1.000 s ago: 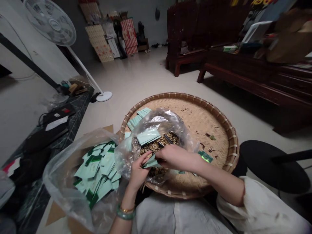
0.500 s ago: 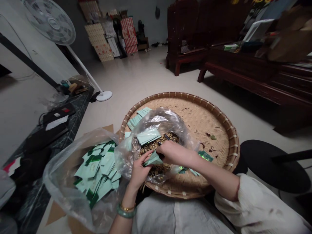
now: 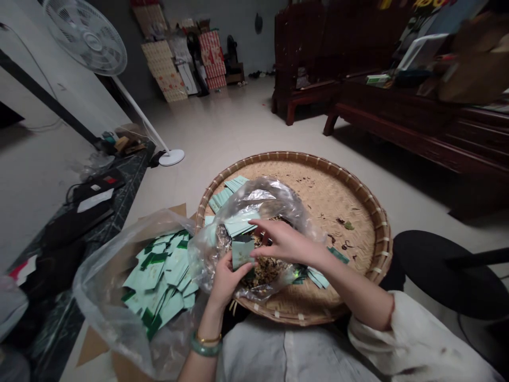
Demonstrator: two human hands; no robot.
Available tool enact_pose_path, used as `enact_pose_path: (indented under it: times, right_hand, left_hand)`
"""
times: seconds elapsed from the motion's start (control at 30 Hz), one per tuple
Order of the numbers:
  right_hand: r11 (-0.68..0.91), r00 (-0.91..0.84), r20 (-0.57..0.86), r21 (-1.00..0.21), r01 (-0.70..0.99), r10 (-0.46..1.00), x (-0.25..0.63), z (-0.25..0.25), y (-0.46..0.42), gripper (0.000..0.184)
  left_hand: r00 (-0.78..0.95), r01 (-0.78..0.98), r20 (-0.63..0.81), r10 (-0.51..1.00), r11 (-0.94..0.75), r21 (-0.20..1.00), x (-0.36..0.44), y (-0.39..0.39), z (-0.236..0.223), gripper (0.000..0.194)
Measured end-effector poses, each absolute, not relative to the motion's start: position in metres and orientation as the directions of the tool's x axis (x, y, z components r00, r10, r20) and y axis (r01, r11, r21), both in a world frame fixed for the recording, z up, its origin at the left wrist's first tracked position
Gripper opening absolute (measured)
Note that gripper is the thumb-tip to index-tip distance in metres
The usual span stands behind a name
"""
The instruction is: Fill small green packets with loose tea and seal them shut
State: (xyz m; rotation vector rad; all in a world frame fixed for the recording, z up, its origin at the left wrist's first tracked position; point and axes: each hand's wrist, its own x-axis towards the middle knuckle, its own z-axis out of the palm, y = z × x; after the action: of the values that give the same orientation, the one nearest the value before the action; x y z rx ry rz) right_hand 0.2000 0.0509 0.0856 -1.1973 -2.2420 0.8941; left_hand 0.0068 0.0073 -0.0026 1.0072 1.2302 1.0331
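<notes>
My left hand (image 3: 227, 276) is closed on a pale green sachet (image 3: 243, 253), held upright with its dark top edge up. My right hand (image 3: 280, 241) is spread, its lower fingertip by the sachet's right edge and another finger at a stack of pale green sachets (image 3: 238, 224). A small dark thing shows between the right fingers; I cannot make it out. Beneath the hands, a clear plastic bag (image 3: 274, 197) holds a loose dark and tan dried mix (image 3: 266, 273). This bag rests in a round woven bamboo tray (image 3: 376, 212).
Left of the tray, a large clear bag (image 3: 97, 276) holds many green sachets (image 3: 163, 270). More sachets (image 3: 221, 198) lie at the tray's left, others (image 3: 318, 277) near its front. A white fan (image 3: 172, 157), dark wooden furniture (image 3: 397, 124) and a black round base (image 3: 433, 270) stand around.
The sachet in my left hand has turned to face me upright. My right hand has opened from a closed grip, with a finger reaching left to the stack.
</notes>
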Motion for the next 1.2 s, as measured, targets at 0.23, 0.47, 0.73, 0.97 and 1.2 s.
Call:
enact_pose_path:
  times: [0.23, 0.47, 0.73, 0.97, 1.2]
  right_hand:
    - [0.016, -0.4, -0.13, -0.939, 0.343, 0.907, 0.18, 0.052, 0.058, 0.014]
    - [-0.201, -0.358, -0.225, -0.974, 0.105, 0.906, 0.181, 0.024, 0.061, 0.034]
    - [0.197, -0.265, 0.035, -0.763, 0.616, 0.964, 0.204, 0.01, 0.045, 0.024]
    - [0.224, -0.232, -0.054, -0.13, 0.966, 0.971, 0.221, -0.004, 0.028, 0.066]
    - [0.186, -0.21, -0.14, -0.17, 0.968, 0.968, 0.212, 0.0, 0.042, 0.063]
  left_hand:
    - [0.087, -0.257, -0.336, 0.938, 0.347, 0.902, 0.018, 0.008, 0.006, 0.046]
    - [0.076, -0.304, -0.389, 0.918, 0.393, 0.868, 0.026, 0.009, 0.008, 0.043]
    - [0.086, -0.399, -0.452, 0.888, 0.446, 0.801, 0.028, 0.008, 0.002, 0.044]
    - [0.185, -0.406, -0.459, 0.869, 0.493, 0.77, 0.031, 0.006, 0.004, 0.044]
    - [0.127, -0.399, -0.458, 0.88, 0.468, 0.789, 0.029, 0.003, 0.004, 0.046]
